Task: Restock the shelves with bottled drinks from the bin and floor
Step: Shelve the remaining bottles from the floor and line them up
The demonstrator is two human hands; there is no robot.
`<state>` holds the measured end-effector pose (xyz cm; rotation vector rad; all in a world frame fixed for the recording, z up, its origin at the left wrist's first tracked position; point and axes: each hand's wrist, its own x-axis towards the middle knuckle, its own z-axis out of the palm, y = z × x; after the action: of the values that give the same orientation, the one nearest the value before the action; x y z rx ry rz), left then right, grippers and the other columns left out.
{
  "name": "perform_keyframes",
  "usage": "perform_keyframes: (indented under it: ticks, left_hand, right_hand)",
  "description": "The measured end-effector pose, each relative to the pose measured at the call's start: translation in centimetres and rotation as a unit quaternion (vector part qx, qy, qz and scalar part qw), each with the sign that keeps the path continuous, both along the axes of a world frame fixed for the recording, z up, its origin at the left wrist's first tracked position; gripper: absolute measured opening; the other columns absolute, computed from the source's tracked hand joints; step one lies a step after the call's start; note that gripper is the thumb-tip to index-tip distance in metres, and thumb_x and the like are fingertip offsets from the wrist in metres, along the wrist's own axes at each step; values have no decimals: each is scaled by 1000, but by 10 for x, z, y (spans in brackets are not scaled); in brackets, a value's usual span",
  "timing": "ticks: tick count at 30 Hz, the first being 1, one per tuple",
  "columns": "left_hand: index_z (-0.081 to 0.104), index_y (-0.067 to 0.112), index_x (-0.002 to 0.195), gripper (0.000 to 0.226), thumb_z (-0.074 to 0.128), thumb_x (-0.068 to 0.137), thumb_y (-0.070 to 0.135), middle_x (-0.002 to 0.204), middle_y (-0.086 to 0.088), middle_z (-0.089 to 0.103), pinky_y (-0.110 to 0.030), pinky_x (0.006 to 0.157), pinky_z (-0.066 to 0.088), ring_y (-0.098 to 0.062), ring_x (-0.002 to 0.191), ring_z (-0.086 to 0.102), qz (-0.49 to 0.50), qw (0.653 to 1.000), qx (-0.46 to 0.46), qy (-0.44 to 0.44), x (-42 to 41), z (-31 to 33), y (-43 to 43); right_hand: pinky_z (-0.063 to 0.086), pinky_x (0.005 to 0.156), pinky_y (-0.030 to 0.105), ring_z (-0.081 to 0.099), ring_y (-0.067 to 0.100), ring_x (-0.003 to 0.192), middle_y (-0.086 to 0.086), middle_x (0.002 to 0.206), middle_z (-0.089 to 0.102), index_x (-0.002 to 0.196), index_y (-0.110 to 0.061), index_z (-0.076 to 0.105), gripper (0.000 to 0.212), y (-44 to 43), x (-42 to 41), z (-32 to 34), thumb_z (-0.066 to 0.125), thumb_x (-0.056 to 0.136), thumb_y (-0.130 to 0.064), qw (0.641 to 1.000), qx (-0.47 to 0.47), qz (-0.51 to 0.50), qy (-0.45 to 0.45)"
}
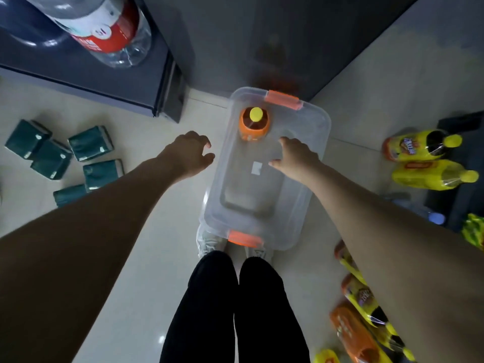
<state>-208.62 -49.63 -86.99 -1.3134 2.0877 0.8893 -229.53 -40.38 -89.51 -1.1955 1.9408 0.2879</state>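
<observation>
One orange bottle (254, 124) upright in bin (248, 203), far end. Two yellow bottles (421, 145) lying on floor (157, 258) right; five green packs (90, 146) left. Left hand (191, 150) beside bin rim, right hand (296, 158) over bin; both grips half-curled, empty.

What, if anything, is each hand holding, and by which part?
Nothing is held. The left hand hovers beside the clear bin and the right hand above it; neither touches the orange bottle standing inside.

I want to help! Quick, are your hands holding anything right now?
Left hand: open, holding nothing.
Right hand: open, holding nothing.
</observation>
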Motion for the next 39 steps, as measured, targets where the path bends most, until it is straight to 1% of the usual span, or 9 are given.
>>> perform_keyframes:
  ticks: [5,11,16,21,24,27,32,36,39]
  left_hand:
    - [48,12,130,40,46,94,30,137,-12,43,-39,103,37,-29,125,42,5,1000,-6,-14,8,-46,-13]
    - [48,15,129,38,46,95,30,135,-9,43,-36,100,38,-26,124,42,1,1000,3,7,3,-82,-23]
    - [48,16,130,38,46,94,29,137,-8,42,-38,101,38,-25,124,43,8,1000,1,15,1,-101,-27]
    - [49,16,128,37,45,94,29,136,-8,43,-36,103,36,-25,126,42,16,1000,8,13,7,-113,-29]
    - [49,16,129,37,45,94,29,137,-7,43,-35,102,35,-24,126,42,25,1000,11,12,9,-117,-29]
    - [49,16,129,37,45,94,29,137,-7,43,-35,101,35,-24,126,42,26,1000,9,14,11,-119,-29]
    - [49,17,128,37,45,94,29,136,-6,44,-34,101,35,-23,126,42,28,999,8,19,11,-119,-25]
    - [50,17,127,36,45,94,29,136,-6,44,-35,100,37,-23,125,43,24,1000,6,19,11,-111,-21]
    - [50,16,127,36,45,94,29,136,-6,44,-35,100,38,-23,124,44,19,1000,0,12,13,-100,-16]
  right_hand:
    - [43,99,47,47,32,124,14,134,47,138,-11,34,64,-25,-7,-44,59,88,-41,999,-46,-26,8]
    - [41,104,44,46,29,125,12,135,47,139,-13,36,67,-52,-7,-88,64,84,-40,992,-110,-54,-21]
    - [39,106,36,43,24,129,7,139,45,139,-16,37,68,-64,3,-114,69,82,-36,980,-165,-99,-40]
    - [37,103,30,43,21,128,2,138,46,132,-18,46,55,-76,6,-125,67,84,-34,963,-216,-154,-43]
    - [37,99,27,46,20,125,1,133,52,127,-17,51,51,-81,4,-130,69,82,-32,961,-220,-160,-48]
    - [39,99,28,51,19,122,1,128,59,126,-16,54,51,-82,3,-131,70,81,-31,958,-228,-164,-55]
    - [43,95,29,56,21,115,2,121,64,121,-17,59,47,-71,3,-131,71,79,-34,957,-257,-133,-25]
    - [44,89,26,59,21,111,3,119,65,119,-15,61,46,-55,6,-128,70,80,-37,947,-275,-166,-1]
    - [44,89,27,59,22,110,4,118,66,120,-13,61,47,-42,8,-117,70,81,-37,947,-271,-172,1]
